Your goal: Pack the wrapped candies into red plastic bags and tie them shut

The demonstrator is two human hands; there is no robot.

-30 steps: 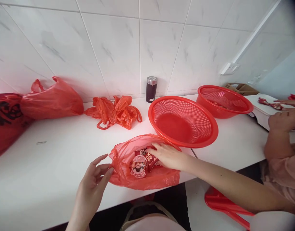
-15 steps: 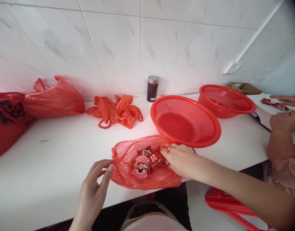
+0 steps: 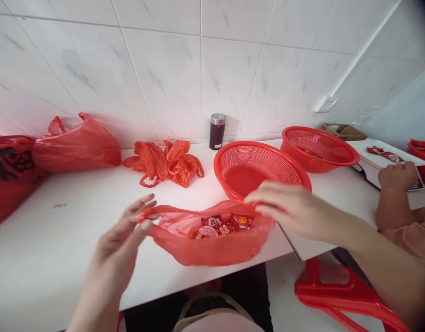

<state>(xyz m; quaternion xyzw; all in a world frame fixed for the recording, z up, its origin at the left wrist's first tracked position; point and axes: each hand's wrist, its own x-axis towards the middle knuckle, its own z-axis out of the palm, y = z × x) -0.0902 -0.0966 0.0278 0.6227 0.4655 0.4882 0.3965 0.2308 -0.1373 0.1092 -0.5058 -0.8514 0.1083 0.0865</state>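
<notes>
A thin red plastic bag (image 3: pixel 212 246) hangs open at the near edge of the white counter (image 3: pixel 70 230). My left hand (image 3: pixel 124 233) pinches its left rim. On the other side my right hand (image 3: pixel 290 210) pinches its right rim, so the mouth is stretched wide between them. Inside lie several small red printed packets (image 3: pixel 219 225). A large red mesh basket (image 3: pixel 260 170) stands just behind my right hand.
A second red basket (image 3: pixel 319 147) stands further right. Crumpled red bags (image 3: pixel 167 161) and a dark flask (image 3: pixel 217 131) sit by the tiled wall, fuller red bags (image 3: pixel 74 145) at the left. Another person's hand (image 3: pixel 397 177) rests at the right. A red stool (image 3: pixel 340 290) stands below.
My right hand came out of the bag and took its right rim. My left hand took the left rim. Both lifted and spread the bag's mouth.
</notes>
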